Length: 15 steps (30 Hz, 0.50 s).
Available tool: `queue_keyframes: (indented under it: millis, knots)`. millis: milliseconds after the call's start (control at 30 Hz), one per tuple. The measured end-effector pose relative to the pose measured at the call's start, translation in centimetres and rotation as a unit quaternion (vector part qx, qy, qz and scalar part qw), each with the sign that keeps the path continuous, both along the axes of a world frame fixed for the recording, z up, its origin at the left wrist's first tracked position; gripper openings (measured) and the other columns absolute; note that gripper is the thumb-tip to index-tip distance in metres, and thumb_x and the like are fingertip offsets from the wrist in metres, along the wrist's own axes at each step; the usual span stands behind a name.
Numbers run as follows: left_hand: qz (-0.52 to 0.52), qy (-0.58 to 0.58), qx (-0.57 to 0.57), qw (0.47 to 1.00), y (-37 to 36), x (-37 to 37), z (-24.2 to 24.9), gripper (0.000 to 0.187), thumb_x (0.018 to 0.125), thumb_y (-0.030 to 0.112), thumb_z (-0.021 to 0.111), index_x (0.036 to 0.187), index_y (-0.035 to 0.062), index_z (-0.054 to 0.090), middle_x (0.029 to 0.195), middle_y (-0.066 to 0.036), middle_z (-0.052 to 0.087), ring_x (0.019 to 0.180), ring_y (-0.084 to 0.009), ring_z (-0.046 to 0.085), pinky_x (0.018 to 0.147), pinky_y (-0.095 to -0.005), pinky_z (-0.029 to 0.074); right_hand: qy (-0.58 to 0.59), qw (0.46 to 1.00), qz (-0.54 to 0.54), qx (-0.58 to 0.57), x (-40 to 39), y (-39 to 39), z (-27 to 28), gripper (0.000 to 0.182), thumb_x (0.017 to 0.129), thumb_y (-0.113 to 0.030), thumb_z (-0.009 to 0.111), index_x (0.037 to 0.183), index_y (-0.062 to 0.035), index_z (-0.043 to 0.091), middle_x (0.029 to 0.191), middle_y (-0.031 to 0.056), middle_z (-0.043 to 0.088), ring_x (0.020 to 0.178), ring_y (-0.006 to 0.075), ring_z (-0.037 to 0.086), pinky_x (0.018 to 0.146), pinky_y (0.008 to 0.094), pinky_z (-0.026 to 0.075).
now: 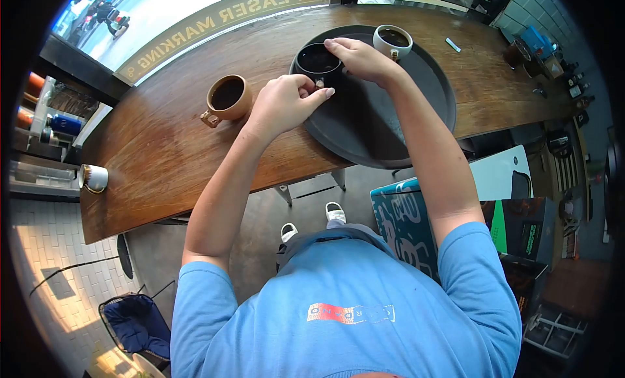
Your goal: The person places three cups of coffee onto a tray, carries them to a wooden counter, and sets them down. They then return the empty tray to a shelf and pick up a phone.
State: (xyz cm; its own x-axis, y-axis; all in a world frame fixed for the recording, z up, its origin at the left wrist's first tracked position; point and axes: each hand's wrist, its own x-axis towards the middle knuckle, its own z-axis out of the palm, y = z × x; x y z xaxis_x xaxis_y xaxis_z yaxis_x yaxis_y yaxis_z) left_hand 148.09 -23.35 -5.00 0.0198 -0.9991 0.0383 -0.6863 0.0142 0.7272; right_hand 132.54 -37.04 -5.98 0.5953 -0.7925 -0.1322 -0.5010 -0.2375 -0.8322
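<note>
A black mug [311, 67] with dark liquid stands at the left edge of the round black tray [426, 85]. My left hand [284, 103] is closed at its handle, thumb and fingers pinching near it. From the other side, my right hand [363, 60] grips the mug's rim and side. A white cup [402, 51] of dark coffee sits at the tray's far edge, just beyond my right hand. To the left of my left hand, a tan mug [242, 108] of dark coffee rests directly on the wood, its handle toward me.
The wooden table [163, 157] runs along a window. A small white cup [96, 177] sits at its left end, and a white packet [453, 45] lies right of the tray. Boxes [403, 225] stand below at right; a chair [135, 323] is at lower left.
</note>
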Motion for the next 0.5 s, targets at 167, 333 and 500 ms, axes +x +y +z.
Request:
queue_keyframes:
  millis: [167, 333, 500]
  knots:
    - [0.029, 0.012, 0.035, 0.999, -0.2, -0.5, -0.3, 0.038, 0.085, 0.036, 0.066, 0.087, -0.0016, 0.070, 0.066, -0.011, 0.064, 0.059, -0.0184, 0.060, 0.060, -0.0303, 0.047, -0.018, 0.999, -0.001, 0.039, 0.0, -0.4, -0.2, 0.047, 0.099, -0.043, 0.042, 0.127, -0.0071, 0.055, 0.094, -0.0013, 0.061, 0.074, 0.0079, 0.048, 0.068, 0.0239, 0.043]
    - [0.032, 0.107, 0.002, 0.994, 0.2, -0.9, -0.9, 0.029, 0.088, 0.025, 0.066, 0.087, -0.0035, 0.069, 0.065, -0.010, 0.064, 0.058, -0.0135, 0.061, 0.058, -0.0272, 0.049, -0.025, 0.997, -0.010, 0.071, 0.2, 0.3, 1.0, 0.048, 0.100, -0.044, 0.040, 0.126, -0.0072, 0.055, 0.089, -0.0027, 0.060, 0.072, 0.0078, 0.047, 0.067, 0.0242, 0.043]
    - [0.032, 0.127, -0.002, 0.991, 0.6, -1.0, -0.7, 0.026, 0.089, 0.022, 0.065, 0.089, -0.0041, 0.069, 0.070, -0.004, 0.064, 0.061, -0.0073, 0.058, 0.058, -0.0219, 0.047, -0.035, 0.996, -0.006, 0.078, 0.1, 0.8, 1.7, 0.046, 0.101, -0.041, 0.037, 0.123, -0.0060, 0.056, 0.090, -0.0015, 0.060, 0.075, 0.0084, 0.048, 0.071, 0.0250, 0.042]
